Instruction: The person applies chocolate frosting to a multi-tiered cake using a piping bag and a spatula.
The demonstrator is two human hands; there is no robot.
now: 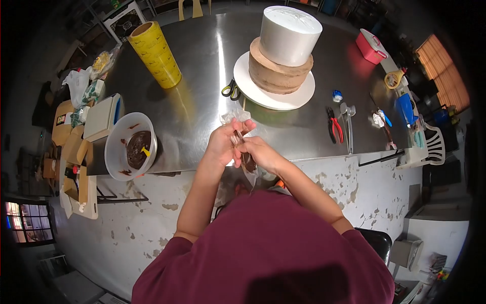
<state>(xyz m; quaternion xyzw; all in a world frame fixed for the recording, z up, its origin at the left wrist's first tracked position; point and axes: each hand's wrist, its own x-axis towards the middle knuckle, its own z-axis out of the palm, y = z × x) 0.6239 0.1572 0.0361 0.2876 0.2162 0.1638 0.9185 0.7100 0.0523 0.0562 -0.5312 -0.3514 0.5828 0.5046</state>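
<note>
Both my hands are closed around a clear piping bag [248, 164] with dark brown filling, in front of the table's near edge. My left hand [222, 143] grips its upper part, where crumpled plastic [234, 116] sticks up. Just below, my right hand [260, 153] squeezes the bag's middle, and the lower part hangs toward my body. Beyond my hands stands a two-tier cake, a white tier [289, 40] on a brown-frosted tier [277, 76], on a round white board [253, 96]. To the left, a translucent bowl [112, 154] holds dark brown cream [135, 149] and a yellow-handled utensil [146, 151].
On the steel table [202, 61] are a yellow wrap roll [155, 54], scissors [231, 91], red-handled pliers [335, 125], a metal tool [348, 126] and a pink box [371, 46]. A kitchen scale [101, 119] stands left, near cardboard boxes. A white chair [433, 144] stands right.
</note>
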